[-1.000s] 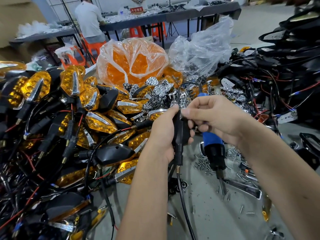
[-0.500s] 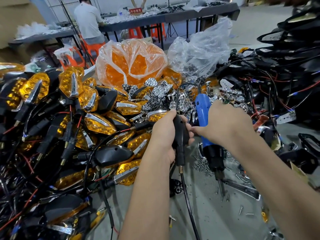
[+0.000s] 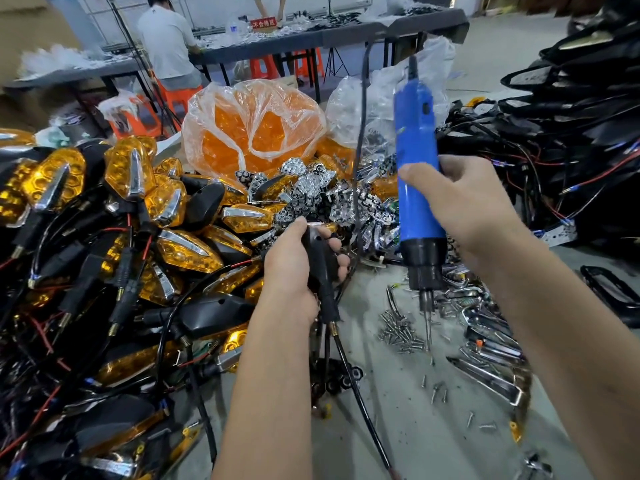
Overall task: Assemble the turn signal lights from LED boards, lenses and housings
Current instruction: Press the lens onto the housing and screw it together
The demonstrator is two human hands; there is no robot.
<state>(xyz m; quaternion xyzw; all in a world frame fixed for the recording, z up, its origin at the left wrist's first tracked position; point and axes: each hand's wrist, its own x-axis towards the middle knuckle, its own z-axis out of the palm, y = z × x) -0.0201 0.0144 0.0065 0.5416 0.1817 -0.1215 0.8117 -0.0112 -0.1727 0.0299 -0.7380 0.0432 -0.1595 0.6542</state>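
Observation:
My left hand [image 3: 294, 268] grips a black turn signal housing [image 3: 320, 261] upright, its stem and black cable hanging down toward me. My right hand [image 3: 464, 202] holds a blue electric screwdriver [image 3: 415, 188] upright to the right of the housing, bit pointing down over a small heap of screws [image 3: 401, 334]. A pile of assembled amber-lensed turn signals [image 3: 131, 230] covers the left. Chrome reflector pieces [image 3: 311, 192] lie heaped behind my hands. A plastic bag of orange lenses [image 3: 252, 133] stands at the back.
Black housings with red and black wires [image 3: 571, 140] are stacked at the right. Chrome trim strips [image 3: 491, 372] and loose screws lie on the grey surface. A person in a white shirt [image 3: 166, 39] sits at a long table behind.
My right hand left the housing, took hold of the blue screwdriver and lifted it upright off the surface. My left hand kept its grip on the housing.

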